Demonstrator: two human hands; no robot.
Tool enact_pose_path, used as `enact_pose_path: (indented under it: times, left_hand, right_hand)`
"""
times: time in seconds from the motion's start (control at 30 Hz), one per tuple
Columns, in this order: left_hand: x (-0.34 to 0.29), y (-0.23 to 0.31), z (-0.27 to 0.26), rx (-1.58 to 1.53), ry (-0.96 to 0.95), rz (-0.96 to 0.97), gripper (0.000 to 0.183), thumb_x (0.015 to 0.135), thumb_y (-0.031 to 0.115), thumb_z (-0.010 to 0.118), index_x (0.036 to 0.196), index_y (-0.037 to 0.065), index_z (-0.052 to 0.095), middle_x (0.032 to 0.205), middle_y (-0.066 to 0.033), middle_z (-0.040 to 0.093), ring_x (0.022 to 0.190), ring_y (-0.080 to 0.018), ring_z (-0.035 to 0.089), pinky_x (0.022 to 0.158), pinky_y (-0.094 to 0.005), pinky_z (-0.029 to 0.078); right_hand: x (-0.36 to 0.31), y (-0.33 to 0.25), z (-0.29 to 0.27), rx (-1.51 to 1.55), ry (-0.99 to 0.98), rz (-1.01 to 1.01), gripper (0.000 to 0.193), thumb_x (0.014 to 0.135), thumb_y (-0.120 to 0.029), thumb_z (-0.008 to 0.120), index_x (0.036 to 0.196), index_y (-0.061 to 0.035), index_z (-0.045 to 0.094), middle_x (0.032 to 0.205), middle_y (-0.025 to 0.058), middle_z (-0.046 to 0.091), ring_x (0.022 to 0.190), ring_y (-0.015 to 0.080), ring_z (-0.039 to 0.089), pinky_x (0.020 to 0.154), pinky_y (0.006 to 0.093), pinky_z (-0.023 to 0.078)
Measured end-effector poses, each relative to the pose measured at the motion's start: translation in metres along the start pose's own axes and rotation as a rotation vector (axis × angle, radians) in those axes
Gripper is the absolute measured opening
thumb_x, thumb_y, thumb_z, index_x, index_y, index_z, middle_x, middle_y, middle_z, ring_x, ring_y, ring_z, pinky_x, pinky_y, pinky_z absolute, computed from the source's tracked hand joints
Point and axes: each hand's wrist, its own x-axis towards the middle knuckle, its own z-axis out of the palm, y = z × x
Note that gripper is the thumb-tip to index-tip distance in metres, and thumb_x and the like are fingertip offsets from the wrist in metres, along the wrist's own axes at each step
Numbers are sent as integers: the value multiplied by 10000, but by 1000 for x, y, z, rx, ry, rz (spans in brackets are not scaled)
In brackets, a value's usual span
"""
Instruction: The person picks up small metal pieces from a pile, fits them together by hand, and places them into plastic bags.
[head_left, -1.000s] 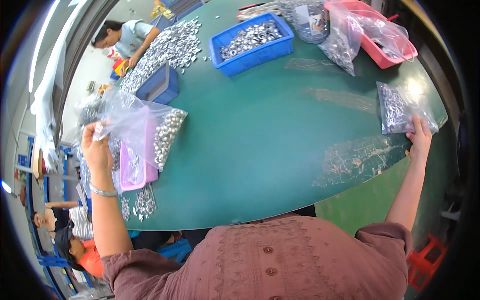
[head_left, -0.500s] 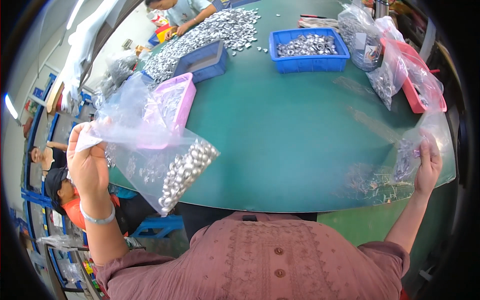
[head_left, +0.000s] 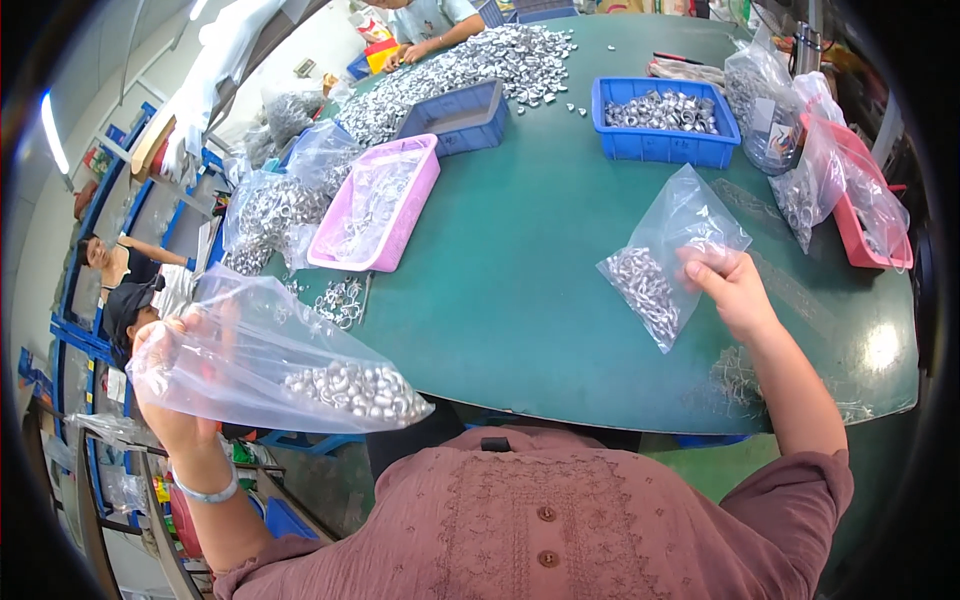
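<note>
My left hand (head_left: 172,375) is closed on the gathered top of a large clear plastic bag (head_left: 265,350) at the table's left front edge. Rounded silvery metal pieces (head_left: 362,392) lie heaped in the bag's lower right end. Some of my left fingers show only through the plastic. On the right, my right hand (head_left: 728,285) pinches a smaller clear plastic bag (head_left: 680,225) between thumb and fingers, above the green table. Small grey metal pieces (head_left: 645,292) fill that bag's lower left part.
On the green table (head_left: 510,290) stand a pink tray (head_left: 415,215), two blue bins (head_left: 670,148) and a red bin (head_left: 868,228). Loose metal parts (head_left: 480,65) are piled at the back, where another person's hands (head_left: 407,54) work. Filled bags (head_left: 275,215) lie at left.
My right hand has brought the smaller bag inward over the table. The left hand's bag has swung lower, its pieces now spread along the bottom. The view has shifted slightly.
</note>
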Motion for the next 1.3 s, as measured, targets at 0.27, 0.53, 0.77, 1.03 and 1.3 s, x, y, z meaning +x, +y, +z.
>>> enact_pose_path:
  times: [0.27, 0.53, 0.77, 1.03, 1.3]
  left_hand:
    - [23, -35, 13, -31, -22, -161, 58, 829, 81, 514, 855, 34, 535, 794, -41, 567, 711, -125, 545, 680, -253, 452]
    - [56, -125, 17, -134, -110, -126, 108, 867, 112, 505, 901, 10, 516, 938, -119, 578, 875, -162, 552, 792, -278, 444]
    - [65, -172, 45, -156, -227, -188, 100, 851, 106, 534, 905, 23, 520, 927, -109, 594, 880, -153, 559, 801, -256, 426]
    - [131, -191, 28, -217, -190, -136, 144, 847, 94, 527, 968, 16, 524, 942, -69, 555, 894, -153, 535, 810, -266, 430]
    - [109, -186, -17, 127, -143, -242, 361, 805, -2, 438, 1164, 25, 464, 1130, -66, 482, 998, -130, 465, 858, -243, 362]
  right_hand:
    - [6, -8, 13, -45, -40, -145, 164, 800, -132, 587, 918, -19, 595, 794, 15, 584, 729, 99, 534, 663, 265, 453]
    - [12, 0, 39, 114, 4, -113, 188, 795, -87, 589, 960, -6, 551, 909, 76, 606, 837, 127, 558, 738, 268, 450]
    - [-18, 19, 29, -85, 136, 51, 393, 819, -170, 594, 1145, 21, 487, 1064, 123, 557, 967, 166, 516, 838, 303, 422]
    - [10, -11, 68, 262, 190, 34, 219, 879, -171, 502, 982, 2, 588, 872, 57, 599, 754, 124, 534, 682, 271, 451]
    - [4, 18, 113, 512, 336, 279, 213, 871, -175, 486, 1017, -27, 533, 936, 70, 567, 812, 167, 544, 684, 318, 463]
